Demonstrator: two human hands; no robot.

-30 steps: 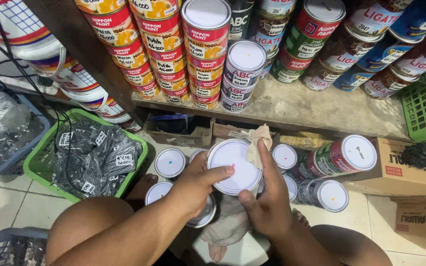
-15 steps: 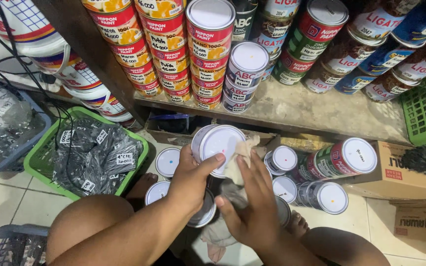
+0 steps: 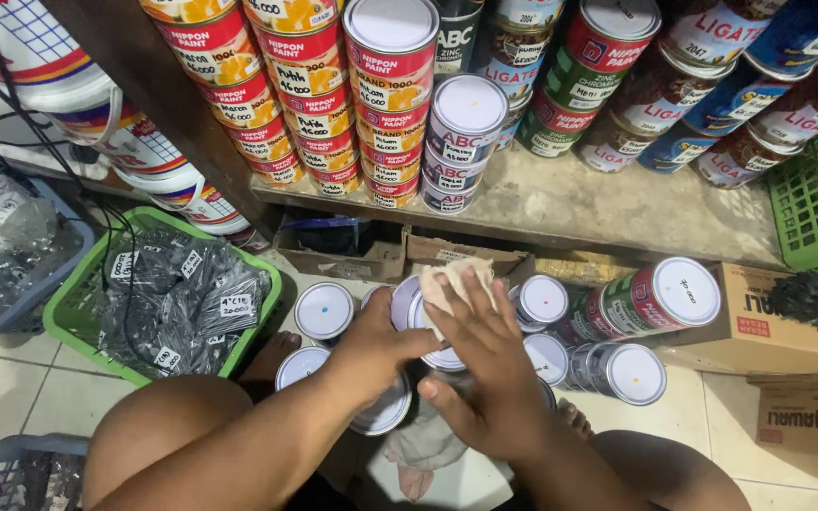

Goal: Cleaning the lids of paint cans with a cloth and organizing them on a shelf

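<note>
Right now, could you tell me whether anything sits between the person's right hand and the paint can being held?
Yes: a beige cloth lies under the right hand, pressed against the paint can. The left hand grips the can directly, with nothing between.

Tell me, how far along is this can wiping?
Done, by the look of it: stacked cans on the shelf. In hand: the left hand holds a white-lidded can while the right hand presses a cloth on it. Possibly left: several cans on the floor, though their cleanliness is unclear.
</note>
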